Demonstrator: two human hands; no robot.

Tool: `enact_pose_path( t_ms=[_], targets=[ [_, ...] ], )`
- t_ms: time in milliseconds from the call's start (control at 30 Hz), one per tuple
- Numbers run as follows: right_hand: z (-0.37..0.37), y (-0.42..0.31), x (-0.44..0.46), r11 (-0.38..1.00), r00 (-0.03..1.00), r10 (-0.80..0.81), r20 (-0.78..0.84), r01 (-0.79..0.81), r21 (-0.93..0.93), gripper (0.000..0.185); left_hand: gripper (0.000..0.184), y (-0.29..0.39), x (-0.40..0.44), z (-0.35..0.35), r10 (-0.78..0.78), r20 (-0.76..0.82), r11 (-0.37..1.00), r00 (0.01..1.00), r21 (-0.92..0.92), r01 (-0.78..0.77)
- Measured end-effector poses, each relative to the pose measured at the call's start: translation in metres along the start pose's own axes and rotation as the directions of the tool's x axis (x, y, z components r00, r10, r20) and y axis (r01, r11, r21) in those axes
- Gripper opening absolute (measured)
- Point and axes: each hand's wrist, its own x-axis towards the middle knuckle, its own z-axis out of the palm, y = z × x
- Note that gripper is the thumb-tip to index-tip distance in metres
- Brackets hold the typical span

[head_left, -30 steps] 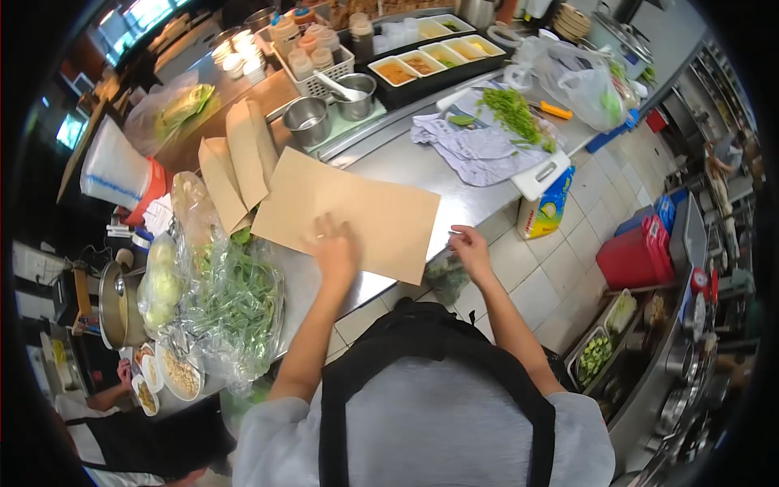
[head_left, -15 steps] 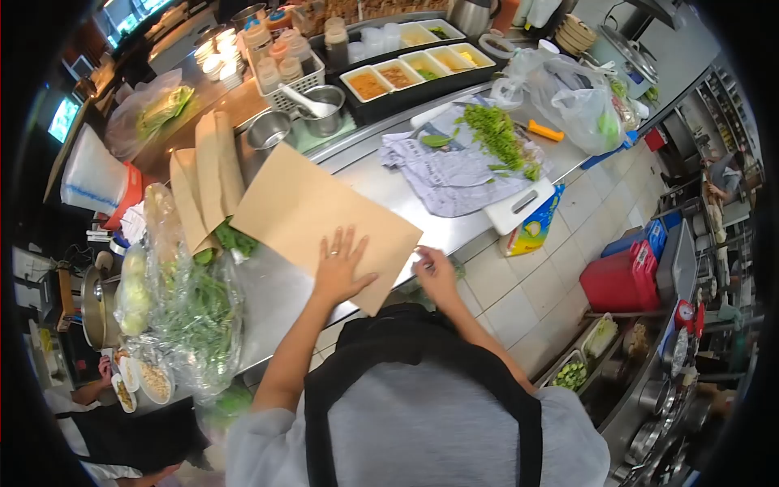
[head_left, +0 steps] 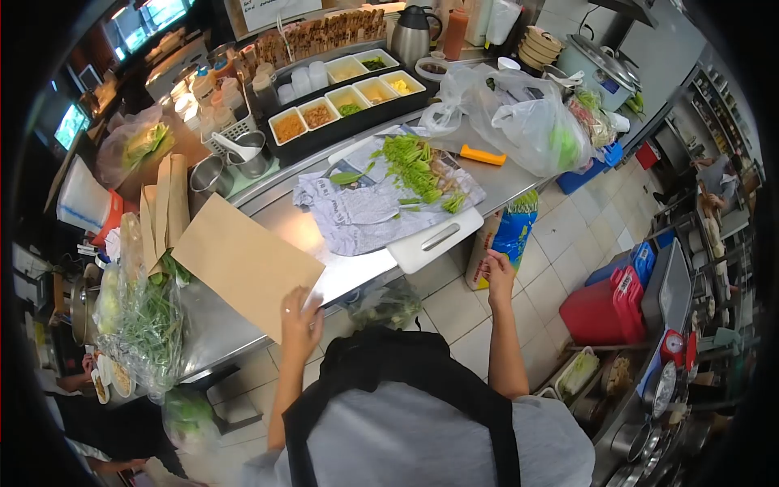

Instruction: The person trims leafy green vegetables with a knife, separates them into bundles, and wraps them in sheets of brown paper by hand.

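"On the metal desk, where is the brown sheet seen?"

"It is laid flat, with its near side brought to the desk's front edge. Above it, two metal cups are set; beyond its far left corner, wrapped brown paper bundles are placed, with bagged greens below them."

"And how is the left hand held?"

"It is placed at the sheet's near edge, with thumb and fingers slightly parted. Whether the paper is pinched cannot be told."

"What about the right hand?"

"It is raised beside the blue and yellow bag, apart from the sheet, with its fingers curled. Whether they are fully closed, or anything is held, cannot be told."

"What is found between the sheet and that bag?"

"A white cutting board is partly covered by a printed cloth, on which cut herbs are spread. Behind it, an orange handle is seen."
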Motion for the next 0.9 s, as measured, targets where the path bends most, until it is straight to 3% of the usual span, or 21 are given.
enact_pose_path(
  t_ms=[100, 200, 533, 600, 800, 900],
  targets=[
    [-0.009, -0.014, 0.015, 0.998, 0.998, 0.055, 0.043, -0.054, -0.012, 0.022, 0.025, 0.034, -0.009, 0.017, -0.012, 0.021, 0.997, 1.0, -0.072, 0.013],
    [-0.003, -0.016, 0.029, 0.998, 0.996, 0.058, 0.062, -0.059, 0.005, 0.023, 0.018, 0.042, -0.011, 0.019, -0.039, 0.032, 0.999, 0.999, -0.025, 0.04],
    [0.036, -0.01, 0.007, 0.997, 0.992, 0.059, 0.11, -0.064, 0.036, 0.024, 0.02, 0.011, -0.012, -0.016, -0.147, -0.075, 0.988, 0.986, 0.04, 0.15],
    [0.039, -0.013, 0.003, 0.999, 0.998, 0.036, 0.057, -0.038, 0.038, 0.023, 0.019, 0.008, -0.014, -0.02, -0.152, -0.065, 0.988, 0.986, 0.016, 0.153],
    [0.037, -0.037, -0.01, 0.995, 0.999, -0.022, -0.034, 0.018, -0.102, 0.021, 0.015, -0.023, -0.002, -0.033, -0.129, -0.07, 0.988, 0.989, -0.097, 0.122],
    [0.034, -0.06, -0.009, 0.961, 0.991, -0.122, -0.058, 0.103, -0.258, 0.017, 0.014, -0.033, 0.015, -0.041, -0.149, -0.164, 0.986, 0.975, -0.099, 0.134]
  ],
)
